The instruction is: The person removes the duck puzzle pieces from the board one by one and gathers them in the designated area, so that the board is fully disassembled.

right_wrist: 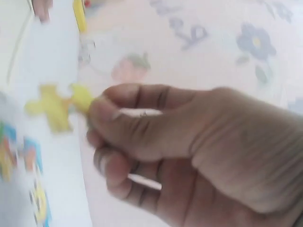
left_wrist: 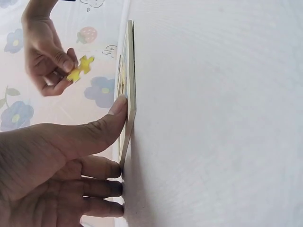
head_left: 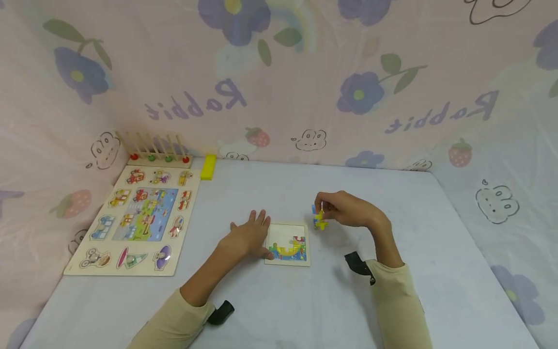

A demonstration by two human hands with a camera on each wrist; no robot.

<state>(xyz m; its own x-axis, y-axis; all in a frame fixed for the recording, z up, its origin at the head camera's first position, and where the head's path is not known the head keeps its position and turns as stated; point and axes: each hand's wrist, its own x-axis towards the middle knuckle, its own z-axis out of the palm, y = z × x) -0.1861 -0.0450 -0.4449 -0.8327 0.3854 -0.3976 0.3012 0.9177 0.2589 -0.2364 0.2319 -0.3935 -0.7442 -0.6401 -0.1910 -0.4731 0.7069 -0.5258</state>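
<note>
My right hand (head_left: 348, 209) pinches a yellow jigsaw piece (right_wrist: 54, 109) between thumb and forefinger. It is held just right of the small square puzzle board (head_left: 279, 233), over the white table. Knobs and notches show on the piece, and in the head view some blue shows beside the yellow. Joined pieces in yellow, blue and red fill the board's lower part; its upper left is bare. Against the board's left edge lies my left hand (head_left: 248, 240), fingers extended and spread. In the left wrist view its thumb (left_wrist: 119, 106) rests on the board's rim.
A larger wooden picture board (head_left: 185, 252) with vehicle and toy shapes lies at the left. Behind it stands a peg rack (head_left: 161, 164) with red and green beads. A yellow block (head_left: 208, 167) lies beside the rack. Patterned cloth (head_left: 279, 97) walls the table's back and sides.
</note>
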